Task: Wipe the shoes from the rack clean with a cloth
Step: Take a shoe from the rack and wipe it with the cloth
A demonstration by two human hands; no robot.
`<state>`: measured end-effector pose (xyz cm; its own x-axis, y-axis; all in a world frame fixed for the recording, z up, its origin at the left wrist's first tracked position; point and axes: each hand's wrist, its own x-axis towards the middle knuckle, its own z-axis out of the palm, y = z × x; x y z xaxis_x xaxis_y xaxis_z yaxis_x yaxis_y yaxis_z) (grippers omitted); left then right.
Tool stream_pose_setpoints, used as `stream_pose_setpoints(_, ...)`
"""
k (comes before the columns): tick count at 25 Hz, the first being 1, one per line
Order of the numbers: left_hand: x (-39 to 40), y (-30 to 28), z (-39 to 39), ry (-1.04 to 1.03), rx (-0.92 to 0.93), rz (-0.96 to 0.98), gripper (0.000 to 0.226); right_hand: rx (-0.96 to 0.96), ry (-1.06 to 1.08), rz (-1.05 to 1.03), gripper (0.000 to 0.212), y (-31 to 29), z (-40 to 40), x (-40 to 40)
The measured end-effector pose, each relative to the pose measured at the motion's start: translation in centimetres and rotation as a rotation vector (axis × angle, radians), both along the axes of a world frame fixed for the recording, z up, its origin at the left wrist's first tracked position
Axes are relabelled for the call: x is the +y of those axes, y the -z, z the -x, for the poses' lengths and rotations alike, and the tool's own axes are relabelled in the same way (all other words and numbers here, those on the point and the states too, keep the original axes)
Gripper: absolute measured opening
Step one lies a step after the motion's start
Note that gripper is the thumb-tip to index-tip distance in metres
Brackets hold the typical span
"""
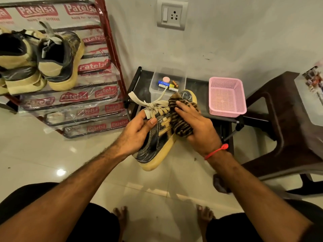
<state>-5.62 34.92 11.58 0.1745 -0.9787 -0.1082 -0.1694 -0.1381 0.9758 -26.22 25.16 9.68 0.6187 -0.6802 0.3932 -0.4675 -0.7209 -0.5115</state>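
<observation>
- Sneaker [157, 137]: black with tan stripes and a yellowed sole, held in the air over the tiled floor [43, 154], toe pointing away from me, in front of the low black stand [201, 84].
- Left hand [138, 131]: fingers curled round the collar and tongue area, thumb pressed against the side panel; I judge this the right place to hold, since the collar and heel are the stiffest part.
- Right hand [195, 123]: fingers spread and curled over the striped cloth [181, 123], pressing it on the side of the sneaker toward the toe.
- Handling, in my judgement: light, upper semi-stiff and glossy so possibly slick, sole firm. Loose laces [153, 105] may snag the cloth.
- Cloth: soft, bunched, fuzzy; it conforms to the surface.
- Remaining sneakers [57, 60]: at least two similar ones sit on the red shoe rack [111, 49] at left, well apart from my hands; apparently still to be wiped.
- Surroundings: clear box [155, 84] of small items and a pink basket [227, 96] on the stand; brown plastic stool [288, 119] at right.
</observation>
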Motion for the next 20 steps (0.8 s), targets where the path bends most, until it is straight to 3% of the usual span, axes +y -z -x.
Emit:
stream_pose_setpoints(3, 0.0, 0.1, 0.0, -0.046, 0.013, -0.022, 0.036, -0.073, -0.098, -0.060, 0.055, -0.3, -2.4, 4.8)
stream_pose_setpoints(6, -0.2, -0.2, -0.3, -0.113, 0.058, -0.041, 0.022, 0.001, -0.250, 0.094, 0.060, -0.1, -1.8, 4.7)
stream_pose_setpoints(9, -0.3, -0.2, -0.1, -0.077, 0.052, -0.049, 0.022, 0.011, -0.019, 0.059, 0.070, -0.2, 0.2, 0.3)
stream_pose_setpoints(11, -0.1, 0.1, 0.0, -0.068, 0.026, -0.052, 0.026, -0.072, 0.014, -0.012, 0.056, -0.3, -0.7, 1.4)
stream_pose_setpoints(15, 0.0, -0.1, -0.6, -0.130, 0.014, -0.073, 0.036, -0.061, -0.318, 0.092, 0.049, 0.1, -3.0, 6.6)
stream_pose_setpoints(17, 0.1, -0.5, -0.5, -0.112, 0.086, -0.069, 0.033, -0.023, -0.244, 0.168, 0.051, 0.2, -1.7, 3.8)
stream_pose_setpoints(20, -0.1, -0.5, 0.0, -0.049, 0.096, -0.068, 0.025, -0.055, -0.010, 0.053, 0.062, -0.3, 0.3, -0.4)
